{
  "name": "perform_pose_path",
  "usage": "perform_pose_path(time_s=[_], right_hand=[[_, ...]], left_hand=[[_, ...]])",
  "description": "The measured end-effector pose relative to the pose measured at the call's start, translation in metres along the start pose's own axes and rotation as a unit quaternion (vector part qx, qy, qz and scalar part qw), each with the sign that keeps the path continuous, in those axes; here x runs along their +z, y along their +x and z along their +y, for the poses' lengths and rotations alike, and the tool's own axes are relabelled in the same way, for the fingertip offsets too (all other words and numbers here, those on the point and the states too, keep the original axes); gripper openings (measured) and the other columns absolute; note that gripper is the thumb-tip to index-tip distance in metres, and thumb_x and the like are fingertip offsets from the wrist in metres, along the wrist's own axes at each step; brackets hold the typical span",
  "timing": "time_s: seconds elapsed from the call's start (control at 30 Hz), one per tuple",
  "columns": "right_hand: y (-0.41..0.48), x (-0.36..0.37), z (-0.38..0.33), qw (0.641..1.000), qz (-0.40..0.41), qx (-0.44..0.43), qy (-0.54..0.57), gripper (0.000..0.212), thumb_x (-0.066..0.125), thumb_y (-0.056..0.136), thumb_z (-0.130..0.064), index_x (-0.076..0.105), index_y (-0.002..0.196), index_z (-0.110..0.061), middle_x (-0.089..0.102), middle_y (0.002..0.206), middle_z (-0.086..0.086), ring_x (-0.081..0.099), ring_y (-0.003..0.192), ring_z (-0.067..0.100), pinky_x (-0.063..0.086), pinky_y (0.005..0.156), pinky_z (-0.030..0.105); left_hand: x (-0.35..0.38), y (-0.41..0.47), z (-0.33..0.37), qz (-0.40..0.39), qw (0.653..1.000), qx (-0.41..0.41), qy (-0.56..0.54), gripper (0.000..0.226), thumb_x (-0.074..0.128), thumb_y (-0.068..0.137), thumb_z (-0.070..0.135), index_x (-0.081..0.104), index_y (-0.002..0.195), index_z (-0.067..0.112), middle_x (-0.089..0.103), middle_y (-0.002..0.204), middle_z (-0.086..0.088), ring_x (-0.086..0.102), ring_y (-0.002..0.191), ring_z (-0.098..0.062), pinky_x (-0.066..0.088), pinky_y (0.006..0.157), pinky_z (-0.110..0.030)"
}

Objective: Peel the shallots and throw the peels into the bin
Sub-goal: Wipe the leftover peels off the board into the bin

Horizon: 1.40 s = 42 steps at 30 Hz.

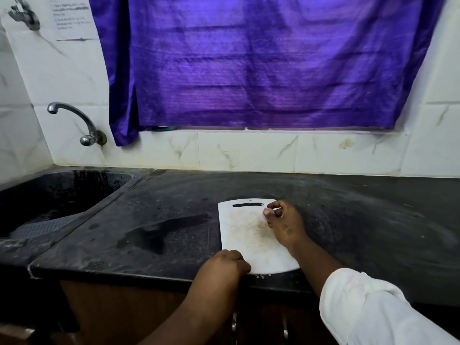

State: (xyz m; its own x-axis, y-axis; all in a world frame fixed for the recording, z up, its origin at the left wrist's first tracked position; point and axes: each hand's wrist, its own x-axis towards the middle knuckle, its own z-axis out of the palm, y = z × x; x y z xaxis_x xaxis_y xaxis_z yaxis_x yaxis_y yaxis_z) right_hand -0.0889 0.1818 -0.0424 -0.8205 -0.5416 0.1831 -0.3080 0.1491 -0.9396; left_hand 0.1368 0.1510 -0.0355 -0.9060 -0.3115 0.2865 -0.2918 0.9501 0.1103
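Note:
A white cutting board (246, 235) lies on the black counter (361, 220), its near end at the counter's front edge. My right hand (283, 224) rests on the board's far right part, fingers pinched around a small pinkish shallot (267, 212) near the handle slot. My left hand (230, 263) sits curled at the board's near left corner, fingers closed against its edge. No bin or loose peels are in view.
A dark sink (57, 195) is set into the counter at the left, with a metal tap (74, 120) on the tiled wall above it. A wet patch (159, 232) darkens the counter left of the board. A purple curtain (261, 61) hangs behind.

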Motion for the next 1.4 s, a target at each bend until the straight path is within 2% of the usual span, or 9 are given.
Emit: perform_pose_path(time_s=[0.17,0.3,0.43,0.6,0.8,0.93,1.1,1.27,1.4], right_hand=[[-0.060,0.033,-0.022,0.998,-0.039,0.012,0.043,0.005,0.070,0.089,-0.031,0.065,0.089,-0.029,0.074,0.087,0.001,0.073,0.083,0.029,0.060,0.087,0.053],[-0.122,0.055,-0.037,0.972,-0.021,0.071,0.224,0.005,0.072,0.093,-0.018,0.069,0.097,-0.020,0.079,0.087,0.004,0.071,0.074,0.018,0.060,0.076,0.035],[-0.167,0.082,-0.057,0.861,0.060,0.152,0.482,0.007,0.063,0.098,-0.008,0.068,0.101,-0.011,0.077,0.090,0.007,0.070,0.078,0.017,0.057,0.066,0.023],[-0.220,0.152,-0.073,0.790,-0.022,0.222,0.572,0.015,0.052,0.099,-0.004,0.067,0.099,-0.005,0.080,0.079,0.006,0.075,0.073,0.016,0.061,0.059,0.020],[-0.293,0.285,-0.030,0.808,-0.169,0.314,0.470,0.020,0.057,0.100,-0.007,0.063,0.119,-0.002,0.075,0.106,0.012,0.071,0.092,0.015,0.055,0.081,0.026],[-0.327,0.374,0.016,0.820,-0.238,0.378,0.358,0.024,0.058,0.099,-0.001,0.058,0.122,0.007,0.068,0.117,0.031,0.068,0.084,0.019,0.055,0.078,0.031],[-0.338,0.432,0.058,0.867,-0.292,0.337,0.221,0.018,0.061,0.098,0.000,0.061,0.115,0.006,0.072,0.102,0.026,0.068,0.084,0.029,0.054,0.068,0.032],[-0.326,0.448,0.081,0.893,-0.332,0.257,0.161,0.015,0.065,0.094,0.005,0.065,0.103,-0.007,0.073,0.097,0.019,0.068,0.081,0.021,0.056,0.068,0.017],[-0.317,0.445,0.092,0.876,-0.387,0.246,0.148,0.019,0.068,0.092,0.002,0.067,0.106,-0.011,0.075,0.099,0.013,0.071,0.092,0.025,0.057,0.086,0.036]], left_hand=[[0.024,-0.020,-0.010,0.107,0.994,0.015,-0.021,0.020,0.073,0.070,0.023,0.070,0.090,0.027,0.067,0.092,0.014,0.065,0.085,-0.009,0.058,0.058,-0.027],[0.039,-0.025,-0.004,0.265,0.946,-0.051,-0.179,0.016,0.067,0.077,0.018,0.073,0.088,0.028,0.073,0.086,0.016,0.064,0.080,0.000,0.052,0.065,-0.018],[0.031,-0.042,0.013,0.338,0.674,-0.327,-0.570,0.034,0.074,0.081,-0.014,0.083,0.081,0.019,0.082,0.083,0.003,0.079,0.086,-0.015,0.061,0.079,-0.020],[0.006,-0.105,-0.024,0.414,0.364,-0.428,-0.716,0.020,0.061,0.088,-0.017,0.073,0.091,-0.001,0.080,0.082,-0.020,0.079,0.068,-0.019,0.063,0.066,-0.022],[0.047,-0.210,-0.104,0.484,0.214,-0.491,-0.692,0.020,0.054,0.097,-0.011,0.068,0.111,-0.005,0.077,0.105,-0.028,0.077,0.095,-0.035,0.064,0.087,-0.038],[0.107,-0.271,-0.164,0.501,0.249,-0.599,-0.573,0.018,0.058,0.097,-0.009,0.076,0.100,-0.002,0.079,0.093,-0.022,0.076,0.085,-0.032,0.060,0.082,-0.036],[0.153,-0.305,-0.210,0.413,0.408,-0.710,-0.398,0.025,0.057,0.098,0.003,0.081,0.105,0.011,0.081,0.091,-0.004,0.075,0.088,-0.021,0.060,0.091,-0.043],[0.166,-0.319,-0.248,0.388,0.463,-0.729,-0.321,0.024,0.071,0.088,0.003,0.075,0.080,0.025,0.075,0.081,0.005,0.074,0.086,-0.022,0.058,0.084,-0.034],[0.172,-0.324,-0.258,0.380,0.490,-0.703,-0.347,0.033,0.073,0.080,-0.004,0.073,0.075,0.028,0.078,0.078,0.007,0.075,0.080,-0.016,0.061,0.079,-0.035]])
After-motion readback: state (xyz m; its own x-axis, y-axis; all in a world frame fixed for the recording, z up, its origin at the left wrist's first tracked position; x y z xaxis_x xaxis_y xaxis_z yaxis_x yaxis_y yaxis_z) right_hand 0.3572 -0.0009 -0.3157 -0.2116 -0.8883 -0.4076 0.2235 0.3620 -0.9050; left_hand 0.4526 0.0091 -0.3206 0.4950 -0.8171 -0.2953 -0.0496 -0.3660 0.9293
